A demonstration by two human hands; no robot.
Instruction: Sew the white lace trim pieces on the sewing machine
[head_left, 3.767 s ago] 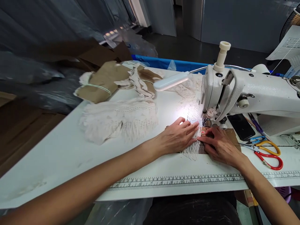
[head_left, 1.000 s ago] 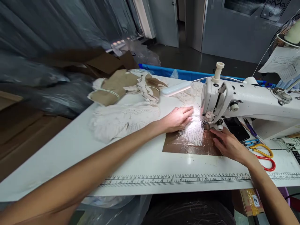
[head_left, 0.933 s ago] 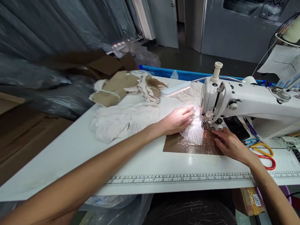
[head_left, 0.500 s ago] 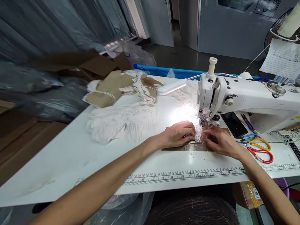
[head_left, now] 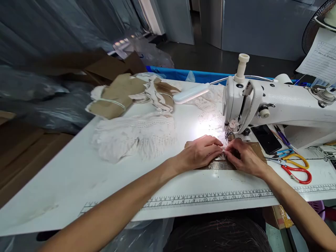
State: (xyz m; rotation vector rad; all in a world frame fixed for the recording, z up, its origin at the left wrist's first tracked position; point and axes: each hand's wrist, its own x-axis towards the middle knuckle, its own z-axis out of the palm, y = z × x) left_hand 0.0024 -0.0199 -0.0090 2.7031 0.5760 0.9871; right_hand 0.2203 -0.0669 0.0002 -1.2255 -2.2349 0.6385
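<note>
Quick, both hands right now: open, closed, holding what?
Left hand: fingertips at the white lace trim; can't tell whether its grip is closed.
Right hand: closed, thumb and forefinger pinching the white lace trim.

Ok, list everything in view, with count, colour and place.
Lace: count unclear, white, at the fingertips and beside the machine
Sewing machine: one, white, right of table
Brown sheet: one, brown, under the hands
Lace pile: one, off-white, left of lamp
Lamp: one, whitish, left of machine
Bundles: at least two, brown and white, behind pile
Phone: one, black, by machine
Snips: one, blue, by phone
Scissors: one pair, red and yellow handles, nearer than phone
Ruler: one, black-marked, near edge
Table: one, white, centre
Paper: one, white, upper right
Boxes: several, brown, mostly left
Basket: one, purple, lower right
Left hand: one, bare, at lace
Right hand: one, bare, pinching lace
</note>
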